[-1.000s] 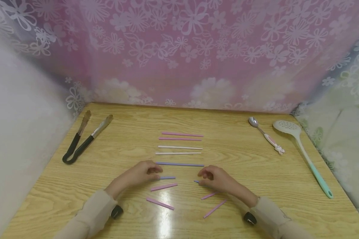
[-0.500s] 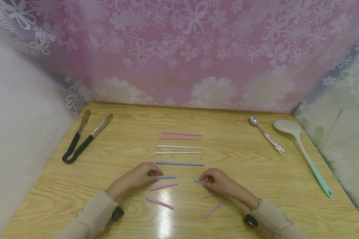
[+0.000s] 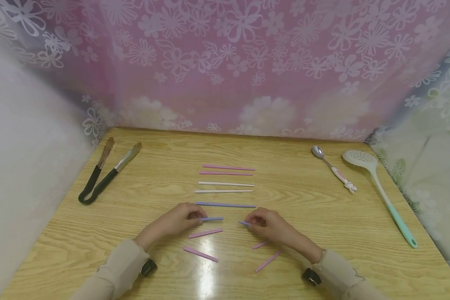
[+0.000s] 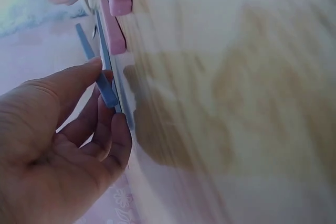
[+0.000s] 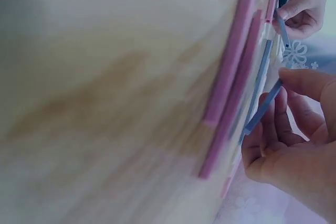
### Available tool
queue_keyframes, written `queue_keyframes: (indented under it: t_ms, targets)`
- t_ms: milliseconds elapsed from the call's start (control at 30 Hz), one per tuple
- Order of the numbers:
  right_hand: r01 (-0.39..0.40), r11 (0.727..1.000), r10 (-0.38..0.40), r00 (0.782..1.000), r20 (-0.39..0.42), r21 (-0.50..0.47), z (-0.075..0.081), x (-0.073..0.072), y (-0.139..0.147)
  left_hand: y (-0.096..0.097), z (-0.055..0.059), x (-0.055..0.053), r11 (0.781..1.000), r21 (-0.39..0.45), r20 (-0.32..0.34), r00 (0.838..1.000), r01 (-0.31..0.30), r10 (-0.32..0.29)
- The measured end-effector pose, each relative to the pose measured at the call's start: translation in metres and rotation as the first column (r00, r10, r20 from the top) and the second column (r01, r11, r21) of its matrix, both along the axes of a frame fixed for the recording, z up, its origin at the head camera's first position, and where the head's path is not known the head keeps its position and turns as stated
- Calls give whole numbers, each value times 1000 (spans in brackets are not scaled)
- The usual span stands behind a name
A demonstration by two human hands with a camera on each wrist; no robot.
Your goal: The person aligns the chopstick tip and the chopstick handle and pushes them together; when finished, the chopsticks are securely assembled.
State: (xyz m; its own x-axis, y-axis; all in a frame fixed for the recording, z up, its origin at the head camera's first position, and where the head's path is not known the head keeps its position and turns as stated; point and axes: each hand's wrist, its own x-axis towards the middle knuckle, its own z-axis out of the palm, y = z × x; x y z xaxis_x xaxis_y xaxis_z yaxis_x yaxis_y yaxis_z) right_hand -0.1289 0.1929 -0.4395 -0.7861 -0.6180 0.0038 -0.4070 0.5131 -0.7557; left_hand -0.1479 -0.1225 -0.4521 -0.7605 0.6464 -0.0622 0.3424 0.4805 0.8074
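Left hand (image 3: 180,218) pinches a short blue stick (image 3: 214,218); right hand (image 3: 273,226) pinches a second blue stick (image 3: 243,223)

On a wood-grain bench (image 3: 165,166), both hands grip between thumb and curled fingers. The two short blue sticks sit near the middle, their inner ends facing across a gap. Just beyond, a long blue stick (image 3: 225,204) lies from left to right, close to the fingers of both hands. Farther back, roughly in line with it, are two white sticks (image 3: 225,184), then two long pink sticks (image 3: 228,167).

On the near side, two short pink sticks (image 3: 205,233) lie at differing slants below the left hand's stick. At near right, two more pink sticks (image 3: 268,261) lie slanted, partly covered by the right hand and wrist.

Well apart at far left rest spread tongs (image 3: 106,175) with black handles. At far right lie a metal spoon (image 3: 333,168) with a rabbit-ended handle and, right of it, a slotted ladle (image 3: 378,191) with a mint-green handle. A pink flowered curtain (image 3: 225,62) hangs behind the bench.
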Motion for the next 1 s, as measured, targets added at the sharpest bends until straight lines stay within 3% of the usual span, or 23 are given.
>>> queue_keyframes:
  t_ms: [367,1000]
  targets:
    - [-18,999,17,1000,-14,-41,10,1,-18,13,4,0,999,38,-4,1000,15,-15]
    - [12,999,-13,999,-38,-42,9,2,-19,16,7,4,999,49,-6,1000,19,-18]
